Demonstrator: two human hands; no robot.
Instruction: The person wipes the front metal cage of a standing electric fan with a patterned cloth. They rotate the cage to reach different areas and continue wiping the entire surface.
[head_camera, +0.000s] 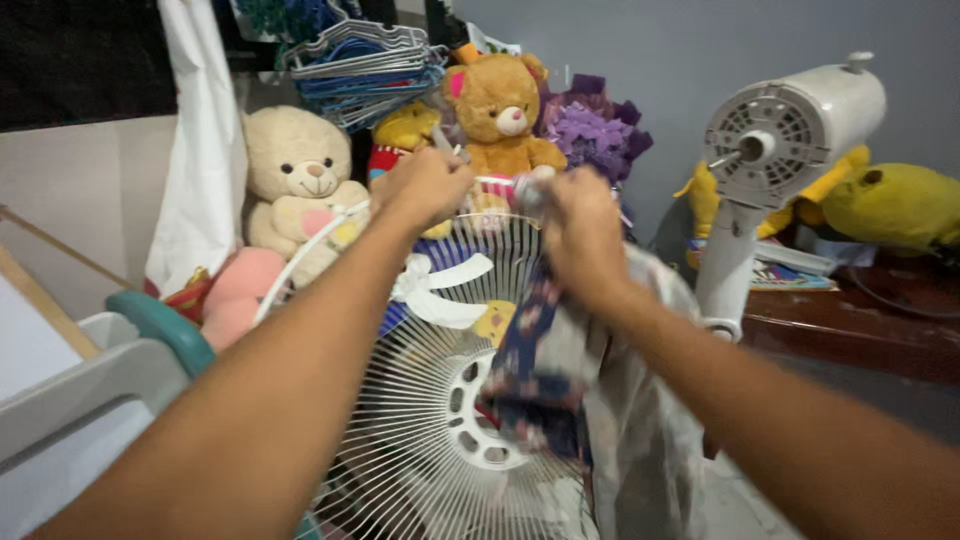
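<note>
Left hand (425, 185) grips the top rim of the white fan grille (420, 420), fingers curled closed around the wire. Right hand (580, 235) is closed on a dark patterned cloth (535, 370), pressed to the same rim just beside the left hand; the cloth hangs down over the grille face. Grille stands upright in front of the teddy bears (500, 110). Bare fan motor (790, 130) stands on the desk (850, 320), right.

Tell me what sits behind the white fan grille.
Behind the white fan grille sit a cream teddy bear, a brown teddy bear and purple flowers. Both hands and a patterned cloth cover whatever lies behind its middle.
</note>
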